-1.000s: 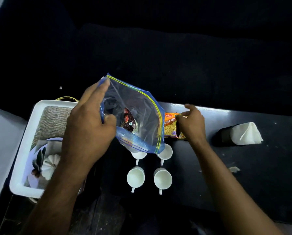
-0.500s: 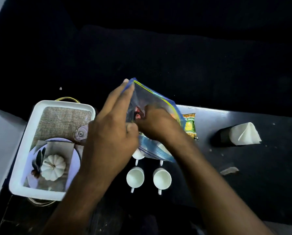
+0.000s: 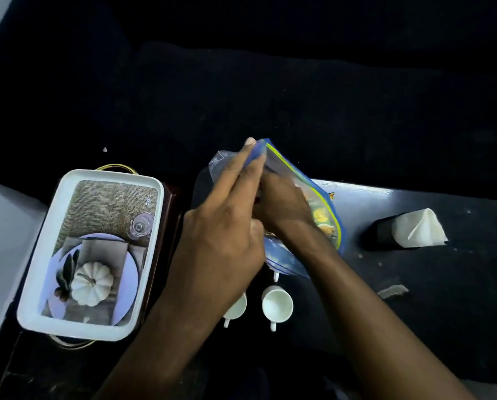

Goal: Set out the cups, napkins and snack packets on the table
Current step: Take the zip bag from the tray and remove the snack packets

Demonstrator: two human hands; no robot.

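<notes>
**Hands deep in the zip bag, cups crowded underneath**

Zip bag (image 3: 308,194), clear with a blue and yellow seal, is held tilted above the dark tabletop (image 3: 443,284). Left hand (image 3: 227,235) pinches the near lip of the bag, fingers flat along the plastic, holding the mouth apart. Right hand (image 3: 282,206) is plunged inside; whether its fingers are curled around a packet I cannot tell, the left hand covers them. Snack packets (image 3: 322,220), yellow and orange print, show through the bag's far wall, so they are not yet set out.

White cups (image 3: 277,303) stand on the tabletop directly below the bag and wrists; one is clear, one half-hidden under the left forearm, and only a handle shows of another. Folded napkin (image 3: 417,229) sits in a dark holder well to the right. White tray (image 3: 94,252) with a printed picture lies to the left, apart from the action.

Risks, as I judge them: the bag's bottom hangs just above the cups, so a drag or dropped packet could tip one. A hard pull may slip the pinched lip and spill everything. Wrists are crossing closely, too.
</notes>
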